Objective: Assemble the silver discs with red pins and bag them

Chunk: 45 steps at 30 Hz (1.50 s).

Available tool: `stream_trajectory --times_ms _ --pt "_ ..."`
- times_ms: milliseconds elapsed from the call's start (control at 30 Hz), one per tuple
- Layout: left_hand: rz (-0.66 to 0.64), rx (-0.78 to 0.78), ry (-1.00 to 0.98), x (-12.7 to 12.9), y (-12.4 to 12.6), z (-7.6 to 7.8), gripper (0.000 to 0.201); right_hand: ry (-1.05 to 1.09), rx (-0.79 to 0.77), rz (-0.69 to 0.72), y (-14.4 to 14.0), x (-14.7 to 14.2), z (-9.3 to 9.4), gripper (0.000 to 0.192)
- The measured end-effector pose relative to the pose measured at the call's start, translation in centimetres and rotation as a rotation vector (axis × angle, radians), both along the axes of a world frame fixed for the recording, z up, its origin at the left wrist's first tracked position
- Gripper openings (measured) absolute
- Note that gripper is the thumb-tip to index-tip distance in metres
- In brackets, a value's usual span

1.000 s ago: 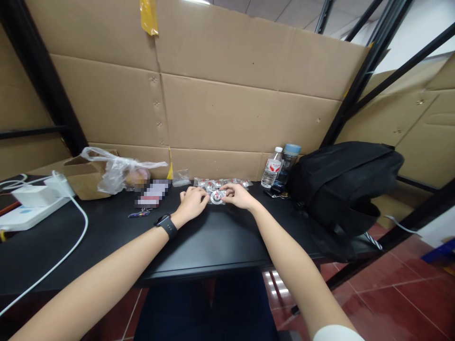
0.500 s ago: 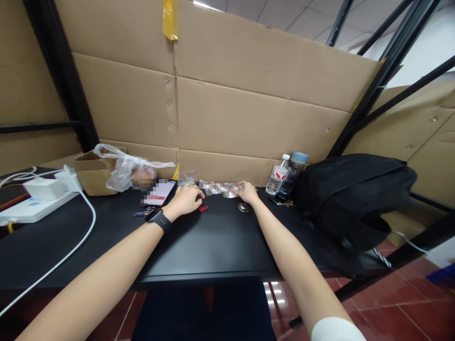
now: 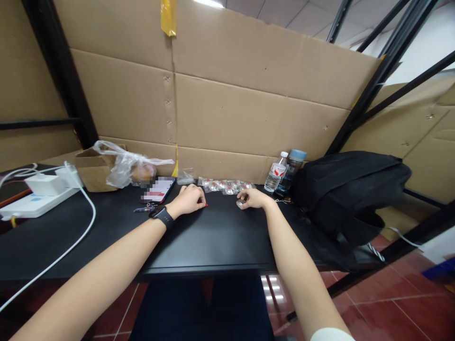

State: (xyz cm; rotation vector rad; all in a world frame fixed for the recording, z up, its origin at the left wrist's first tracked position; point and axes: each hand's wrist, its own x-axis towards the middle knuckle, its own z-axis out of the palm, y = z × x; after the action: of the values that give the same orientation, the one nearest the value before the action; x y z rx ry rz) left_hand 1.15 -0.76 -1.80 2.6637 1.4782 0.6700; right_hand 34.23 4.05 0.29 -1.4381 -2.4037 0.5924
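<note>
Beside blue-lidded tumbler, red-and-white-labelled water bottle.

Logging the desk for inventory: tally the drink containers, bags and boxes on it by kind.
Water bottle: 1
Blue-lidded tumbler: 1
Black backpack: 1
Clear plastic bag: 1
Cardboard box: 1
Total: 5

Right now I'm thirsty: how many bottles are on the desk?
2: a clear water bottle with a red label and a darker blue-capped bottle touching its right side, both beside the black backpack.
</note>
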Motion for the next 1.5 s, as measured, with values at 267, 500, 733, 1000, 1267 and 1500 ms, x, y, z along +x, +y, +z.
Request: stream_trajectory --times_ms 267,500,733,1000,1267,1500 --pt "0.001 0.022 -0.142 0.3 -0.1 0.6 0.018 0.249 0.061 0.018 -1.3 -1.7 0.9 0.046" --pt "-0.093 0.015 -0.369 1.4 -1.3 1.7 0.016 0.650 0.031 0.149 -2.9 -5.9 0.8 0.056" --pt "0.010 0.067 -0.461 1.9 -2.1 2.6 0.022 0.900 -0.039 0.177 -4.4 -8.6 0.2 0.055" --pt "-0.054 0.136 -0.481 2.8 -2.3 2.2 0.020 0.917 -0.069 0.193 -4.9 -9.6 0.0 0.054" --pt "-0.081 0.155 -0.516 3.2 -2.3 1.9 0.018 0.944 -0.064 0.155 -5.1 -9.8 0.0 0.052" --pt "-0.079 0.191 -0.485 3.5 -2.6 2.1 0.012 0.942 -0.048 0.149 -4.9 -10.0 -0.2 0.041"
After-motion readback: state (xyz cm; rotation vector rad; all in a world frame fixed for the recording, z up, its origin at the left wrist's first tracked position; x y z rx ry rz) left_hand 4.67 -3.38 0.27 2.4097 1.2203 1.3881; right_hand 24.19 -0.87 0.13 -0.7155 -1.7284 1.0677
